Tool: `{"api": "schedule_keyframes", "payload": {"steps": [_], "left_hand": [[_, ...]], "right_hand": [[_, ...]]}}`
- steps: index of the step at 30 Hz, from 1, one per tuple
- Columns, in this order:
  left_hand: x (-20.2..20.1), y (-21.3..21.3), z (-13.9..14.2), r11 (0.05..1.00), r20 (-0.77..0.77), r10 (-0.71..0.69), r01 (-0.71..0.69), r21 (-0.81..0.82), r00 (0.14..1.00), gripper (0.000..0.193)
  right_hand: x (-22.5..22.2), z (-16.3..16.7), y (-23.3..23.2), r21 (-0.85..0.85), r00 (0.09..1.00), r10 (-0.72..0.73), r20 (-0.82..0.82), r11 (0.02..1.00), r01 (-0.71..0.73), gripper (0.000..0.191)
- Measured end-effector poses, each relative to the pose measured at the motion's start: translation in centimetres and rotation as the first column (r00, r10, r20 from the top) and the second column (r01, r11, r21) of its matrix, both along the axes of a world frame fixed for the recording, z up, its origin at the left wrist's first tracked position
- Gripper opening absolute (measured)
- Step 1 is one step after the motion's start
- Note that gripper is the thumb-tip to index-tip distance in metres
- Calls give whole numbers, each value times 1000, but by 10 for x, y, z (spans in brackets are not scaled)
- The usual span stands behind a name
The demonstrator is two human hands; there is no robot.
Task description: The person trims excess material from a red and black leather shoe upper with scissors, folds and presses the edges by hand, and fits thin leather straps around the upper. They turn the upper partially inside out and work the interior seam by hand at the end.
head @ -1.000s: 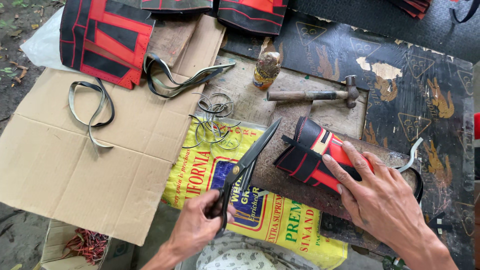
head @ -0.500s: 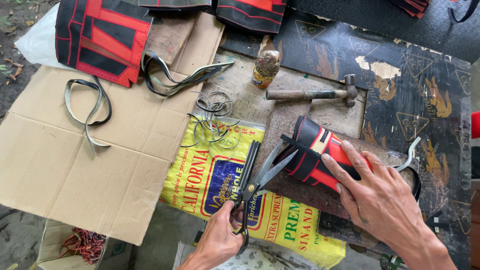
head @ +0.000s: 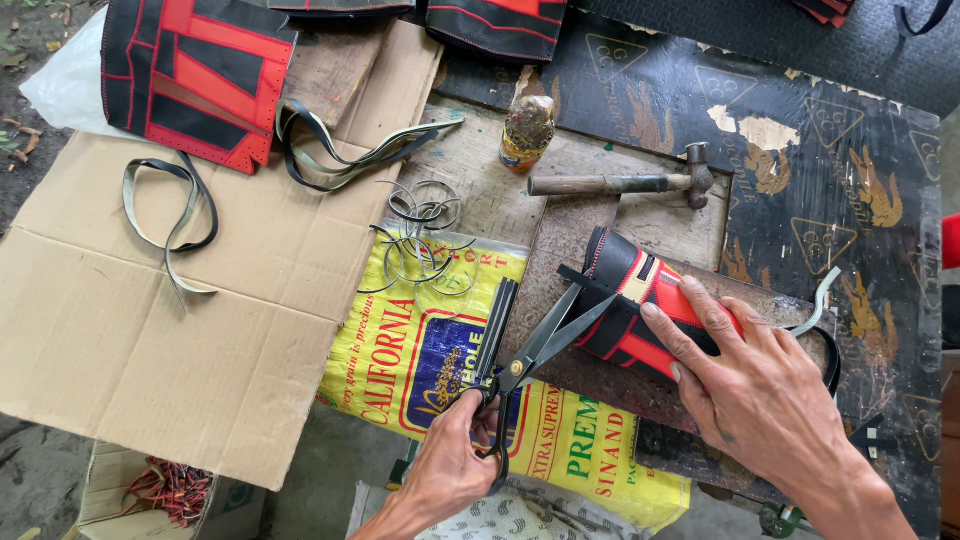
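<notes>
The left hand (head: pixel 455 465) has its fingers curled through the handle loops of one pair of black scissors (head: pixel 520 345), whose two blades stand open in a V; the right-hand blade tip reaches a thin black strap that sticks out from the edge of a rolled red-and-black piece (head: pixel 630 300), while the other blade points up over the yellow printed sack (head: pixel 420 340). The right hand (head: pixel 750 385) lies flat on that rolled piece, fingers spread and pressing down, the fingertips (head: pixel 655 312) resting on its red part; the piece itself sits on a dark brown board (head: pixel 570 240) at the middle of the work area, just right of the sack. One hammer (head: pixel 620 183) with a wooden handle lies above the board, its head to the right, and one small brown bottle (head: pixel 527 130) stands just beside the handle's end. A tangle of thin grey trimmings (head: pixel 425 235) lies on the sack's upper edge; I cannot count its strands. On the flattened cardboard (head: pixel 150 330) to the left lie two looped black straps, one (head: pixel 165 215) near the left edge and one longer bundle (head: pixel 350 150) near the top. One flat red-and-black panel (head: pixel 195 75) rests at upper left, and parts of two more panels (head: pixel 495 20) show along the top edge. A small box holding red scraps (head: pixel 165 490) sits at lower left.
</notes>
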State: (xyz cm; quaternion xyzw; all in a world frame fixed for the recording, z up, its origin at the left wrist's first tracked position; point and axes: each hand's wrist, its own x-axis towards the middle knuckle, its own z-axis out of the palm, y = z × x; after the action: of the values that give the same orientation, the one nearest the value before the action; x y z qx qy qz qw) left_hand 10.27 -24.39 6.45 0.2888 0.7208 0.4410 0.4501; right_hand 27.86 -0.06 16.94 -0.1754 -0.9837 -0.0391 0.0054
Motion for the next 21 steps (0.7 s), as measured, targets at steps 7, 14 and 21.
{"api": "schedule_keyframes", "payload": {"steps": [7,14,21], "left_hand": [[-2,-6,-9,1000,152,-20,17,20,988,17],[0,-12,-23,997,250,-38,19,79,967,11],[-1,-15,-28,996,377,-87,75,47,922,11]], "right_hand": [[0,-1,1,4,1000,3,6,1000,-3,68],[0,-1,1,6,1000,3,7,1000,-3,70],[0,0,1,8,1000,13,-4,1000,-13,67]]}}
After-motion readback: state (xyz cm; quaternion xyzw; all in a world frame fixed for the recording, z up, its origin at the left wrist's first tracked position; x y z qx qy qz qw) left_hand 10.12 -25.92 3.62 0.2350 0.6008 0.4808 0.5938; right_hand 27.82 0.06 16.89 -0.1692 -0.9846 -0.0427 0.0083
